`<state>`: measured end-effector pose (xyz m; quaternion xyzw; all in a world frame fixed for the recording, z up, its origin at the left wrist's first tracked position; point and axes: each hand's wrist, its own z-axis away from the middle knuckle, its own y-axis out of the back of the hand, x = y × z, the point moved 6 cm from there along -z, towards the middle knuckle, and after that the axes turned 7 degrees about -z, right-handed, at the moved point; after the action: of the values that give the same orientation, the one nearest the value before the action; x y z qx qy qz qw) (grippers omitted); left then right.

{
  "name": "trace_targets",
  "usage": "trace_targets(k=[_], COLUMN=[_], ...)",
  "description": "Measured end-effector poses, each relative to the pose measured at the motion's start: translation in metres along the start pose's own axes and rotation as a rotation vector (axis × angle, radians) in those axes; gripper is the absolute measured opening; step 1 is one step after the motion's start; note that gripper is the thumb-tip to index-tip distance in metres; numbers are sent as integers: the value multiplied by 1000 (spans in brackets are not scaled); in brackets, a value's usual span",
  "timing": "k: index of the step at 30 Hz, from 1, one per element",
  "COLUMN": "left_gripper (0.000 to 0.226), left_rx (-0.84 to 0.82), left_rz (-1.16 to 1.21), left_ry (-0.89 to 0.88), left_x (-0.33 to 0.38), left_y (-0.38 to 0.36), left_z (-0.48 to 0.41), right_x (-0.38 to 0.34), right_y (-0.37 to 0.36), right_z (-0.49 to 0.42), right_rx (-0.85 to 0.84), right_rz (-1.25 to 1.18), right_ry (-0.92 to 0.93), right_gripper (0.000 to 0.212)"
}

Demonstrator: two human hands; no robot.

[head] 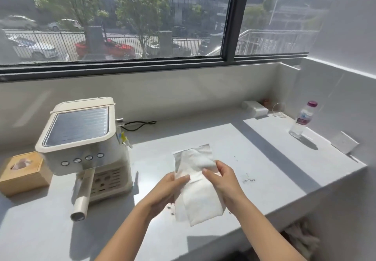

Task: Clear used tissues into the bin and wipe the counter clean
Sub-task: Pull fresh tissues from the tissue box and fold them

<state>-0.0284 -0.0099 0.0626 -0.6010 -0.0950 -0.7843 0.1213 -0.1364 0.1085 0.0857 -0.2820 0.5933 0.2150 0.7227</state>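
A white folded tissue [198, 195] hangs in the air above the grey counter [203, 138], held between both hands. My left hand [165, 192] pinches its left edge. My right hand [222, 179] grips its upper right part with the thumb on top. Dark crumbs [248, 180] lie on the counter to the right of the hands, and a few more [170, 210] sit under the tissue's left side. Below the counter's front right edge, crumpled tissues [303, 238] show in what looks like a bin.
A cream coffee machine [83, 151] stands at the left, its handle sticking out toward the front. A wooden tissue box [22, 173] sits left of it. A water bottle [303, 119], a white adapter [255, 108] and a wall socket [343, 141] are at the back right.
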Motion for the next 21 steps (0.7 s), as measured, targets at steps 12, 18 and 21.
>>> trace_targets(k=[12, 18, 21], left_gripper=[23, 21, 40], left_rx=[133, 153, 232], left_rz=[31, -42, 53], left_ry=[-42, -55, -100], left_x=[22, 36, 36], left_y=[42, 55, 64], left_z=[-78, -103, -107], right_x=[10, 14, 22], right_y=[-1, 2, -3], right_z=[-75, -112, -122], right_rx=[48, 51, -16], right_rz=[-22, -243, -188], right_ry=[-124, -264, -301], right_gripper=[36, 29, 40])
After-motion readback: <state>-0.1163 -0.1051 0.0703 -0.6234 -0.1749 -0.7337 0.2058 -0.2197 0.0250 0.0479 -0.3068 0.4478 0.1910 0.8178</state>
